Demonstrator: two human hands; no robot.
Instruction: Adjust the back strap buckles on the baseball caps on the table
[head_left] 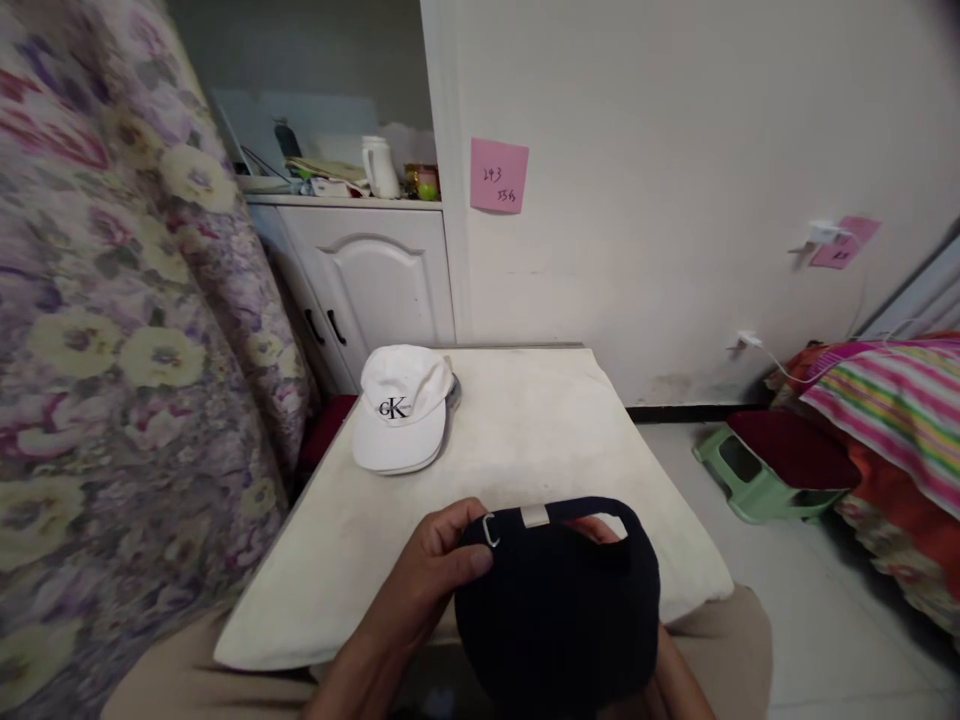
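Observation:
I hold a dark navy cap (559,610) over the near edge of a small white table (540,430), its back strap and metal buckle facing up. My left hand (431,575) is closed on the cap's left side by the buckle, thumb on top. My right hand (600,528) is mostly hidden behind the cap; only fingertips show through the opening under the strap, gripping it. A white cap (401,408) with a black logo lies on the table's far left corner, apart from both hands.
A floral-covered surface (112,330) rises at the left. A white cabinet (367,275) with a jug and clutter stands behind the table. A pink note (499,175) hangs on the wall. A green stool (772,465) and striped bedding (892,410) sit at the right.

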